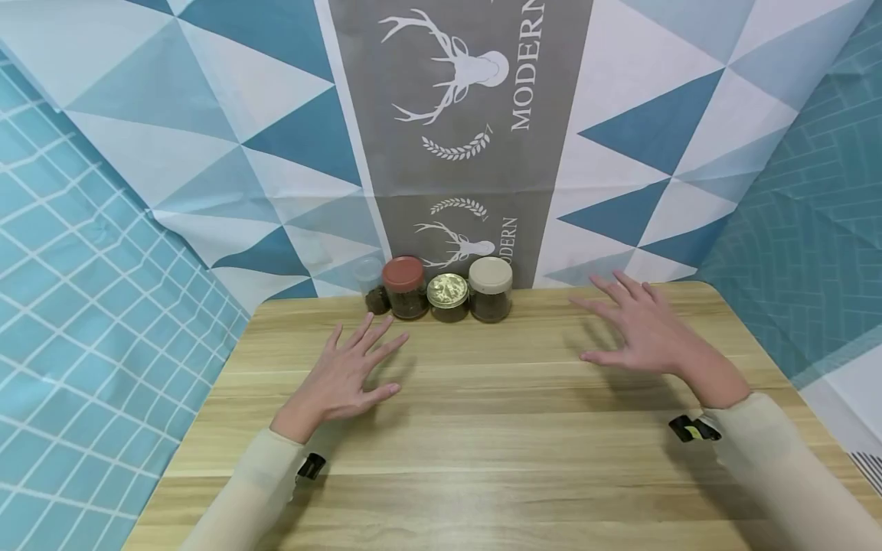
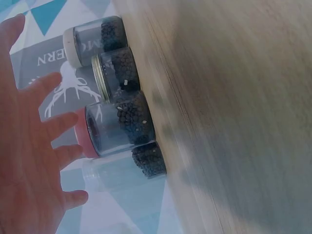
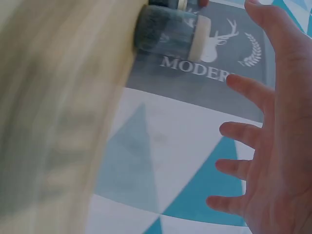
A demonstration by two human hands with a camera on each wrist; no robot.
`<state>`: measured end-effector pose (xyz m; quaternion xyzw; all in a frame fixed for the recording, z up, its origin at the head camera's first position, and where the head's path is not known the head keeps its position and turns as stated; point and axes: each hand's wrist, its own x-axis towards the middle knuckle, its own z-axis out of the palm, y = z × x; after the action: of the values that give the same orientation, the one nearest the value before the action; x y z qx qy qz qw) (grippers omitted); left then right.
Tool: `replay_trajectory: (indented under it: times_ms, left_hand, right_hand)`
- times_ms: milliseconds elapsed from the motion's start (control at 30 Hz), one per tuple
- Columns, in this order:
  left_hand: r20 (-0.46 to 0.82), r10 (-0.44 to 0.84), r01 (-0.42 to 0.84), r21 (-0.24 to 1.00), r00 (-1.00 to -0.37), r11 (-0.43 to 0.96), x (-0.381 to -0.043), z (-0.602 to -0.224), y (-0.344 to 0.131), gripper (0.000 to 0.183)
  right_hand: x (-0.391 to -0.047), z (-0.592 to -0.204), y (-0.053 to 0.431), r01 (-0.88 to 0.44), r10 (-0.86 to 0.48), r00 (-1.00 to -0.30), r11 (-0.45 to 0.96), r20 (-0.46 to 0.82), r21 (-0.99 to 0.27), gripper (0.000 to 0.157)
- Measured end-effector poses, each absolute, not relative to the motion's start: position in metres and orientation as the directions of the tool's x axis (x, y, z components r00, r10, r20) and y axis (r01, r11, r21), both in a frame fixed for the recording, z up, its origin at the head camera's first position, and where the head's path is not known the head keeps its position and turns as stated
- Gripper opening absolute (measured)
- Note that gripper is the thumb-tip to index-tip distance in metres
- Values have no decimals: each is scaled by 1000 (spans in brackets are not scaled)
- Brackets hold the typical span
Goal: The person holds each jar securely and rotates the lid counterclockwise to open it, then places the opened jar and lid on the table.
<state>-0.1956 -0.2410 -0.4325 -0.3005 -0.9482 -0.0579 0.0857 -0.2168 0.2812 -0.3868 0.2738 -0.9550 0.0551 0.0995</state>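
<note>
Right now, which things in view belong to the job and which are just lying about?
Likely job (nearest the left hand, none held):
red-lidded jar
gold-lidded jar
cream-lidded jar
clear container of dark pellets

Just there:
wood-grain tabletop
deer-print "MODERN" backdrop
blue tile-print sheet at left

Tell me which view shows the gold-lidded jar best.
The left wrist view: it shows the jar large and from the side, with its dark contents plain. The head view shows it smaller, from above, lid foremost. The right wrist view catches only a sliver at the top edge.
</note>
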Motion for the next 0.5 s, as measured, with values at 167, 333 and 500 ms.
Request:
replay_trajectory:
  times_ms: [167,333,500]
  left_hand:
    - [195,557,577,62,-808,815,-195,-433,-242,80]
    - [196,555,574,53,-808,817,-194,-433,-243,80]
    - [195,561,581,57,-804,812,-194,-433,-243,78]
  right_hand:
    - [-220,-373,279,-534,-515,-817,846,258,-1,90]
    - [-224,-370,275,-521,-508,-812,853,289,35,93]
    - [-233,-367,268,-511,-480,-793,859,377,19,100]
